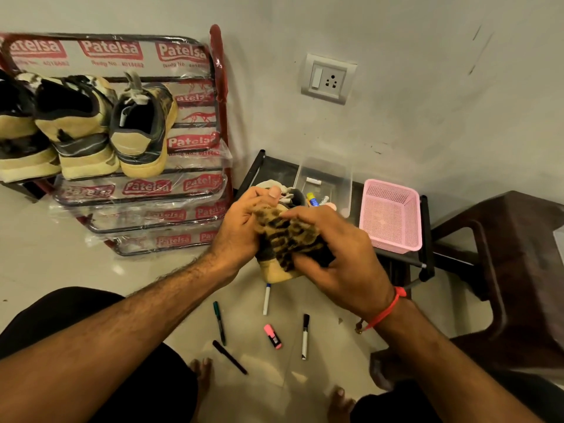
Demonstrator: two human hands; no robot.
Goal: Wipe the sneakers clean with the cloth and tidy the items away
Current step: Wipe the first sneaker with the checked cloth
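In the head view, the left hand [244, 227] is curling its grip round the sneaker [274, 270], thumb lying across the top near the laces and fingers wrapping the near side. The right hand [335, 254] is gripping the cloth [287, 233], a striped tan-and-black rag, and pressing it onto the shoe's upper; its fingers are bending over the fabric and are slightly blurred. The sneaker is sitting between the two hands, held above the floor, with its tan heel part showing just under the cloth and most of the rest hidden. A red thread band [387, 309] is circling the right wrist.

Three more sneakers [85, 126] are resting heels outward on the top tier of a red metal shoe rack [152, 190] wrapped in printed plastic, well to the left of the hands. Behind the hands, a low black bench [274, 166] is carrying a clear plastic box [323, 181] and a pink basket [390, 215]; small stationery items are lying in front of the clear box, partly hidden. On the tiled floor below the hands, several pens and markers [267, 299] and a pink highlighter [272, 336] are lying scattered apart. A dark brown stool [503, 254] is standing at the right.
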